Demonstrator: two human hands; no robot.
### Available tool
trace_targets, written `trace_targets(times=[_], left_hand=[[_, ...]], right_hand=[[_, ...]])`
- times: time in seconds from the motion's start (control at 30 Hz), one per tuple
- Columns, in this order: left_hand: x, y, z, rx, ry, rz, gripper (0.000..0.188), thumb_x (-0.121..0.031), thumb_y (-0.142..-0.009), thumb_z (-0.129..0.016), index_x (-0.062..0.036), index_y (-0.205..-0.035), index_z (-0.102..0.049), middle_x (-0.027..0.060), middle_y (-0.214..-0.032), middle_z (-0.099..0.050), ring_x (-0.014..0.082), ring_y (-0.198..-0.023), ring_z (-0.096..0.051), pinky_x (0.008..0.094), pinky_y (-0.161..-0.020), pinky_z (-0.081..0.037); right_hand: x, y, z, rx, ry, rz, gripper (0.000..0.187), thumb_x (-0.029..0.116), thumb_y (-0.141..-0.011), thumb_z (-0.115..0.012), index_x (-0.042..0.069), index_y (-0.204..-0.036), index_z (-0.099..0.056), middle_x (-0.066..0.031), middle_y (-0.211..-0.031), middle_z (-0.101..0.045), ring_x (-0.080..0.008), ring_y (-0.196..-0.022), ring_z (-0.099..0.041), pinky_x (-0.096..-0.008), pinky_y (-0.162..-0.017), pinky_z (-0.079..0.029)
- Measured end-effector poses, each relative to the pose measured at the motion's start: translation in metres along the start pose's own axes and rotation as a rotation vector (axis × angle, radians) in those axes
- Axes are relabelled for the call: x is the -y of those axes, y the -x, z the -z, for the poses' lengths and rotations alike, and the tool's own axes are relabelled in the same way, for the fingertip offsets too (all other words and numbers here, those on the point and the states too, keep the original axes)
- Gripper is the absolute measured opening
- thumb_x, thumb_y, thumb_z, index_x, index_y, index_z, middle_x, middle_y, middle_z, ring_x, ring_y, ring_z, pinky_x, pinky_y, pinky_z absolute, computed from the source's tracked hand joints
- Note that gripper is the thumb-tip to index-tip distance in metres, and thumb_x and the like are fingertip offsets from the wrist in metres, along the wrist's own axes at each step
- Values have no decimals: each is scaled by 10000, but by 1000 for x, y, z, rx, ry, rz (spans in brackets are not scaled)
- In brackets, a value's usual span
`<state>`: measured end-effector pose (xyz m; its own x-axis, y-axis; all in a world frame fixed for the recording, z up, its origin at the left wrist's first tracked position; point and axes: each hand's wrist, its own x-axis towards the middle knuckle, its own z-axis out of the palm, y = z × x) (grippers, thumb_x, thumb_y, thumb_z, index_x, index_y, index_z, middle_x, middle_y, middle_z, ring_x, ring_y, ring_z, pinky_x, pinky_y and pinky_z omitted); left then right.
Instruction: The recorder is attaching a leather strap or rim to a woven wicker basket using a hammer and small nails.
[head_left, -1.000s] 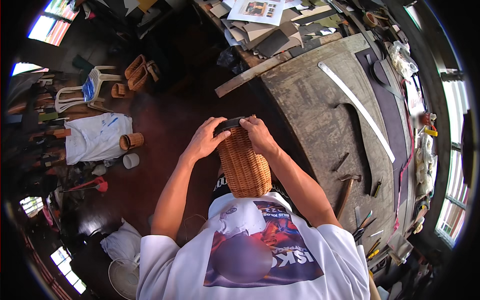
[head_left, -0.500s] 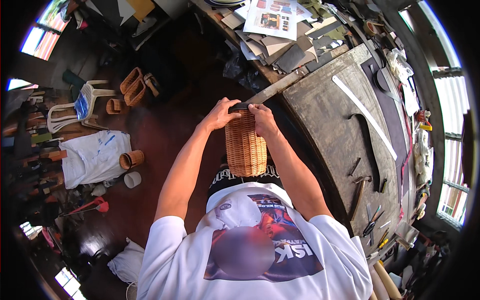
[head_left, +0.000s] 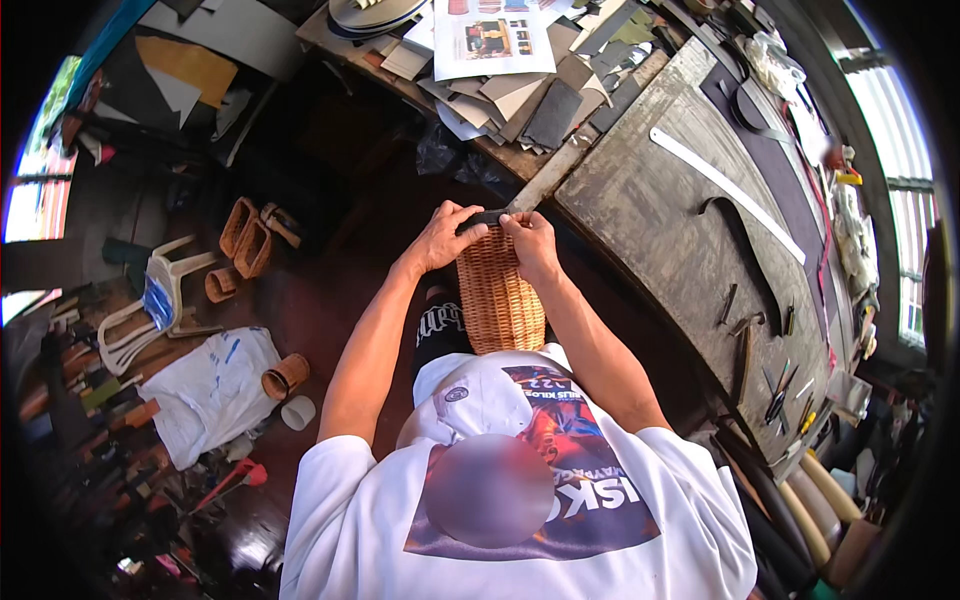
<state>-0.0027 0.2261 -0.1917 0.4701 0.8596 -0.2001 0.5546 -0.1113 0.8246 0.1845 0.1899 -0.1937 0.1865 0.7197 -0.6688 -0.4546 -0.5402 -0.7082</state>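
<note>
Wicker basket (head_left: 502, 300): tan woven cane, rounded sides, in front of the torso at centre, far end gripped by both hands. A smooth dark band (head_left: 487, 217) crosses that far end. Left hand (head_left: 445, 240): fingers bent, pinching band and rim against the thumb; basket at its 5 o'clock. Right hand (head_left: 533, 243): fingers curled, thumb pressed on the band; basket at its 7 o'clock. Both forearms reach forward, converging. Beyond, toward 2 o'clock: scuffed flat workbench (head_left: 630, 215) bearing a curved black strip (head_left: 745, 255) and a straight white strip (head_left: 725, 193).
</note>
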Motion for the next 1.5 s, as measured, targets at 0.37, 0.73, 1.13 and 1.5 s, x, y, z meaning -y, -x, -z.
trace_targets(times=[0.37,0.73,1.13,1.5], left_hand=[[-17,2,-21,-146,-73,117,309,-290,-945,-634,-64,-1144,-701,123,-989,-599,298,-991,-579,393,-917,-458],[-23,14,-9,-49,-30,277,366,-337,-938,-631,-36,-1139,-692,136,-961,-621,315,-996,-585,406,-899,-457],[-20,17,-5,29,46,287,317,-274,-937,-633,-5,-1100,-680,127,-937,-616,287,-968,-584,390,-853,-454],[-27,-51,32,505,-6,167,333,-272,-908,-642,-28,-1127,-701,167,-950,-640,301,-932,-616,390,-850,-481]], right_hand=[[-6,35,29,10,616,198,235,181,-937,-669,-29,-1028,-614,-57,-876,-660,-108,-790,-588,-278,-717,-485],[1,38,25,121,774,105,283,217,-961,-616,-37,-1081,-654,-104,-830,-676,-148,-756,-611,-317,-697,-487],[-9,36,33,214,858,176,309,226,-983,-566,-37,-1136,-621,-155,-905,-669,-210,-848,-626,-345,-778,-482],[-19,46,15,-8,581,22,257,219,-972,-596,-25,-1053,-590,-122,-882,-643,-196,-803,-602,-340,-752,-488]])
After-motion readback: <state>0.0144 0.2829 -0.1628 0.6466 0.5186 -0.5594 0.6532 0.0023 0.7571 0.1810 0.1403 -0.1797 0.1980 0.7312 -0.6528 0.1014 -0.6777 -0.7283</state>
